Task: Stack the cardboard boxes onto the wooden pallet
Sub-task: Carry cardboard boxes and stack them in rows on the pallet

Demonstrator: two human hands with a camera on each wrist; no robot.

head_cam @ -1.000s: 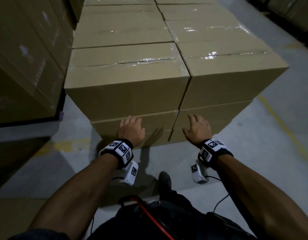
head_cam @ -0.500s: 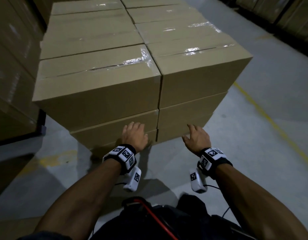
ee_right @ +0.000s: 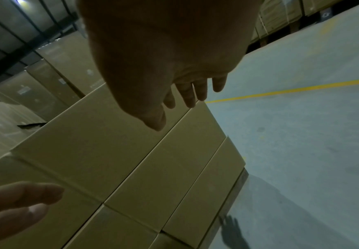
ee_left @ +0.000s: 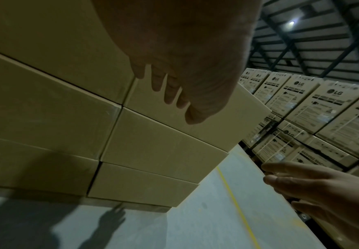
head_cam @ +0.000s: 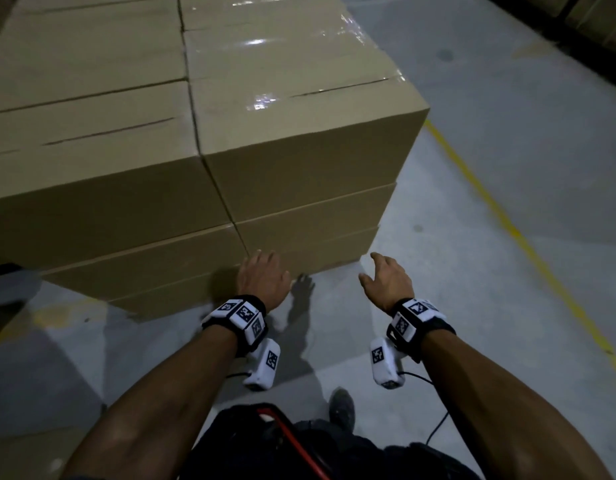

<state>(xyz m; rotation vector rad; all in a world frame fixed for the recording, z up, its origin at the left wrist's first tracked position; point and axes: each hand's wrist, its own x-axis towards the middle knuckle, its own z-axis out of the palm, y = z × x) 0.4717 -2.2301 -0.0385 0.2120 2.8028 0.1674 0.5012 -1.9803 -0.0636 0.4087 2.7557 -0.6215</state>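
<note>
Plain brown cardboard boxes (head_cam: 299, 168) stand in two columns, several layers high, in front of me. The wooden pallet shows only as a thin grey strip (ee_left: 144, 208) under the bottom boxes. My left hand (head_cam: 261, 271) is open with fingers spread, low in front of the bottom boxes near the seam between the columns. I cannot tell if it touches them. My right hand (head_cam: 386, 275) is open too and hovers over the floor just right of the stack's near corner. Neither hand holds anything. The left wrist view shows the left fingers (ee_left: 170, 94) before the box fronts.
A yellow line (head_cam: 507, 223) runs along the grey concrete floor on the right. Printed, strapped cartons (ee_left: 323, 109) are stacked beyond it. Tall wrapped cartons (ee_right: 57, 67) stand to the left of the stack. My shoe (head_cam: 341, 407) is below the hands.
Both hands have drifted right along the stack's front. The left has gone from the left column's lower box to the seam. The right has passed the stack's corner and is over the floor.
</note>
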